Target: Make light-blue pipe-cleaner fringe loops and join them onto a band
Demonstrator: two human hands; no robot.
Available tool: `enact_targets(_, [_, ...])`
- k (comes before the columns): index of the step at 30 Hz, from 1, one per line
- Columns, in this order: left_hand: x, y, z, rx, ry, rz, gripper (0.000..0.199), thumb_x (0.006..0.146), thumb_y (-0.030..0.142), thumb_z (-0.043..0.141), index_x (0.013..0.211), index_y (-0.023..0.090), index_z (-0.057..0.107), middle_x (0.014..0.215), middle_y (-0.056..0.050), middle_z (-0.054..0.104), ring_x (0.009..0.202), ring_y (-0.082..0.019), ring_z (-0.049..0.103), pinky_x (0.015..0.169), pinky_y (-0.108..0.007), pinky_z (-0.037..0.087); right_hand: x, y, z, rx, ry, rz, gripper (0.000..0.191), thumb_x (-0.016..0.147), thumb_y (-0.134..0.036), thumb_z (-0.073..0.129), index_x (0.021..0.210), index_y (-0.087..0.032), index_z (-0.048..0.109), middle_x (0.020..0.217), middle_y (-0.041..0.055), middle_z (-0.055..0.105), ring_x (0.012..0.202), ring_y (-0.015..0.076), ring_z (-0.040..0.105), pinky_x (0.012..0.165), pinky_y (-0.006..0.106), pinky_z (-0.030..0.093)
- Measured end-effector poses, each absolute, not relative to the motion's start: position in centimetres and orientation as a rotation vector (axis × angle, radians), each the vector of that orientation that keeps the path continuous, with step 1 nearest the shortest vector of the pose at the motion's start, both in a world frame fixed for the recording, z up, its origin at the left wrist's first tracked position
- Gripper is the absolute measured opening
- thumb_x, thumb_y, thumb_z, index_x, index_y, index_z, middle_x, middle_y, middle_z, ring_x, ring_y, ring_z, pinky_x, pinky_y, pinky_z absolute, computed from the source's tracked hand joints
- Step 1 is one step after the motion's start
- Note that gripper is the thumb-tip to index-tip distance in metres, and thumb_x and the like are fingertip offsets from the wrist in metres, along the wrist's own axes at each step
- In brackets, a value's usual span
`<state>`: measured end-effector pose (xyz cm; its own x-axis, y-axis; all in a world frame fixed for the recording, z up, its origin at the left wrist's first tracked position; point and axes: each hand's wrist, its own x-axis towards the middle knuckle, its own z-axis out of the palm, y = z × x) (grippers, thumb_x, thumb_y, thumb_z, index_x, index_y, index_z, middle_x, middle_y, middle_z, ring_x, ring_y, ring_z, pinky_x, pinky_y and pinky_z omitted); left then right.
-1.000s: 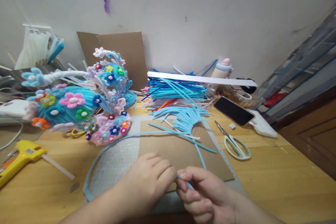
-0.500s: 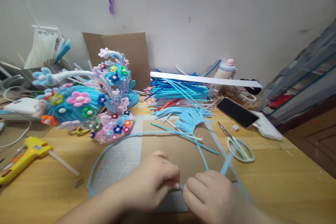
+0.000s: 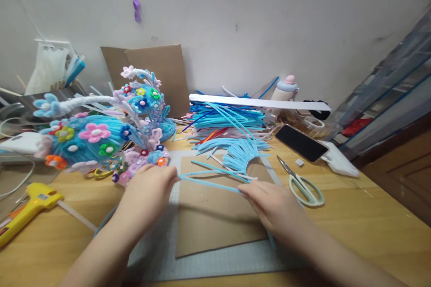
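Note:
A light blue pipe cleaner stretches between my two hands above a brown cardboard sheet. My left hand pinches it at the left, near the flower-covered base of a decorated piece. At the right, my right hand grips the other end with closed fingers. More light blue strands trail from both hands; one curves down behind my left forearm, another hangs below my right hand. Just behind lies a fan-shaped bundle of light blue pipe cleaners, with loose blue and white stems beside it.
Scissors and a black phone lie on the right. A yellow glue gun is at the left, near fuzzy flower-covered shapes. Behind are a pipe cleaner pile, a white strip and a bottle.
Both hands have moved up and away from the front edge, and have spread apart. The blue strand is now drawn out between them, and the large loop on the left has shifted.

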<state>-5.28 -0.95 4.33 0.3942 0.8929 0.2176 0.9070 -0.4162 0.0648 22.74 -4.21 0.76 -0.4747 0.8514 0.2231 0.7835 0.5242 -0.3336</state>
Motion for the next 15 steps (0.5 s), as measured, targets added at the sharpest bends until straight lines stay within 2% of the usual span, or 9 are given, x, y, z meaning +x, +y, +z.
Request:
enact_targets(2, [-5.2,-0.9,4.1,-2.319,-1.721,-0.414,0.018,0.085,0.025,0.043,0.084,0.017,0.06,0.077,-0.009,0.064,0.076,-0.024,0.057,0.072,-0.039,0.039,22.0,-3.6,0.3,-1.419,-2.205,0.514,0.024,0.088,-0.025,0.039,0.098,-0.022,0.061,0.091,0.0067,0.064,0.084,0.0216,0.055,0.07,0.032,0.035])
enact_targets(4, [-3.9,-1.8,3.6,-2.115,-1.689,-0.653,0.029,0.083,0.024,0.047,0.109,0.014,0.054,0.11,-0.016,0.058,0.104,-0.03,0.049,0.09,-0.049,0.031,20.6,-3.1,0.2,-1.426,-1.948,0.891,0.02,0.086,-0.026,0.044,0.091,-0.021,0.062,0.084,0.0043,0.063,0.079,0.0188,0.056,0.068,0.029,0.037])
enact_targets(6, [-1.9,-3.3,3.0,-2.318,-1.425,-0.868,0.035,0.083,0.02,0.048,0.118,0.017,0.049,0.12,-0.012,0.053,0.113,-0.026,0.044,0.099,-0.047,0.023,19.0,-2.8,0.2,-1.352,-1.599,1.426,0.017,0.082,-0.024,0.048,0.092,-0.02,0.061,0.071,0.0001,0.059,0.064,0.0131,0.054,0.06,0.024,0.038])
enact_targets(8, [0.1,-4.8,2.2,-2.687,-0.95,-0.93,0.032,0.085,0.021,0.047,0.116,0.023,0.051,0.116,-0.003,0.058,0.11,-0.019,0.045,0.101,-0.039,0.024,17.6,-2.6,0.4,-1.162,-1.18,1.93,0.021,0.077,-0.019,0.053,0.097,-0.017,0.059,0.068,-0.0016,0.057,0.057,0.009,0.052,0.057,0.021,0.038])
enact_targets(10, [1.4,-5.9,1.5,-2.865,-0.628,-0.902,0.033,0.086,0.026,0.046,0.118,0.023,0.051,0.107,0.001,0.063,0.103,-0.017,0.048,0.1,-0.033,0.025,16.6,-2.5,0.3,-0.969,-0.837,2.221,0.027,0.073,-0.016,0.058,0.1,-0.014,0.058,0.072,0.0,0.059,0.06,0.0082,0.055,0.059,0.019,0.04])
enact_targets(13, [1.8,-6.3,0.9,-2.911,-0.566,-0.878,0.028,0.087,0.021,0.04,0.111,0.017,0.056,0.097,-0.002,0.064,0.092,-0.017,0.051,0.095,-0.033,0.031,15.6,-2.4,-0.4,-0.837,-0.569,2.379,0.03,0.07,-0.013,0.061,0.1,-0.012,0.059,0.07,0.0001,0.06,0.059,0.0082,0.056,0.054,0.017,0.04])
enact_targets(15, [1.6,-6.1,0.9,-2.938,-0.583,-0.875,0.024,0.087,0.017,0.039,0.1,0.016,0.059,0.087,-0.003,0.064,0.087,-0.016,0.052,0.09,-0.034,0.034,15.2,-2.5,-1.1,-0.795,-0.49,2.416,0.026,0.07,-0.011,0.061,0.096,-0.013,0.061,0.065,-0.0015,0.058,0.055,0.007,0.054,0.05,0.015,0.038])
